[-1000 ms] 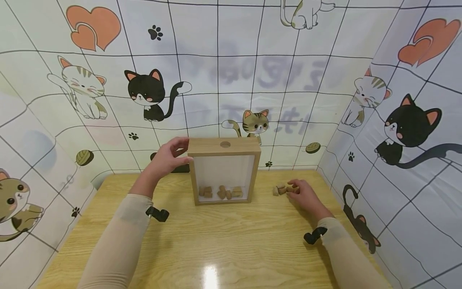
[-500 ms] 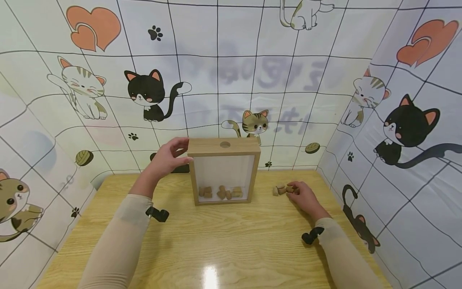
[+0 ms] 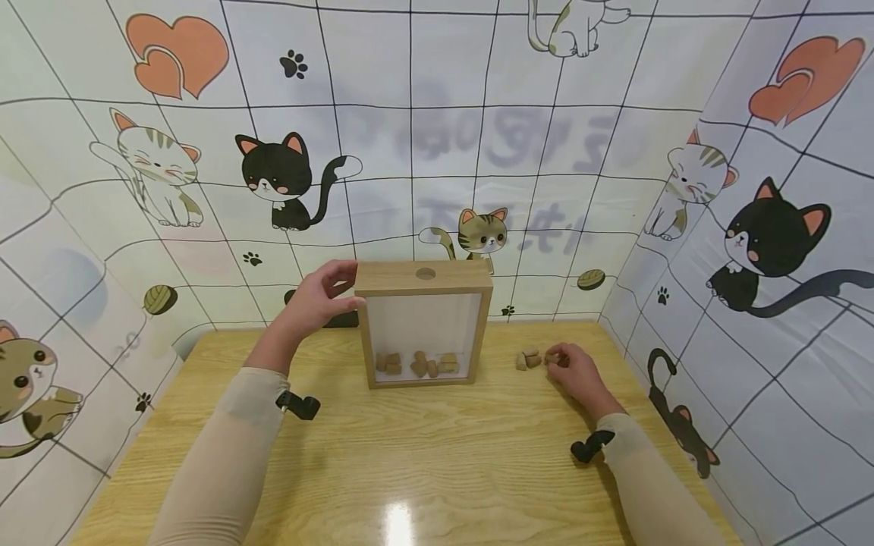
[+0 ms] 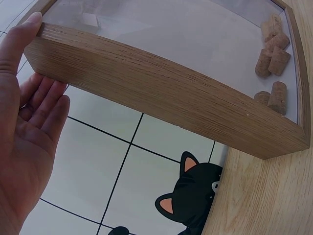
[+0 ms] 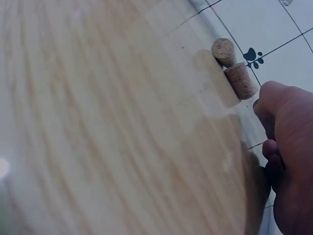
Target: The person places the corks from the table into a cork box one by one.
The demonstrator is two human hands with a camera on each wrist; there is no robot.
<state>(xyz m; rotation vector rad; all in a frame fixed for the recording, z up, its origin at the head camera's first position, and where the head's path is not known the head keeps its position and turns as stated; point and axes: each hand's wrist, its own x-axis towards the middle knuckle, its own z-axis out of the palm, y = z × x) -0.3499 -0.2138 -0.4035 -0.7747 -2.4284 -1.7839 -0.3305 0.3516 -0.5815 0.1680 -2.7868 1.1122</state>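
A shallow wooden frame box (image 3: 423,282) with a clear front and a round hole in its top stands upright on the table. Several corks (image 3: 419,365) lie at its bottom behind the front. My left hand (image 3: 315,300) grips the box's upper left corner; in the left wrist view the thumb is at the front edge and the fingers reach behind. Right of the box, my right hand (image 3: 579,378) pinches a cork (image 3: 551,358) at the table top. Loose corks (image 3: 531,356) lie just left of its fingertips. In the right wrist view the pinched cork is hidden behind the hand.
The wood-grain table (image 3: 410,455) extends in front of the box. A cloth wall (image 3: 382,136) printed with cats, hearts and grid lines rises close behind the box and along both sides. Black wrist cameras (image 3: 298,405) are strapped to both sleeves.
My right hand has closed its fingers on a cork and drawn it slightly right, apart from the other loose corks. The left hand and the box have stayed in place.
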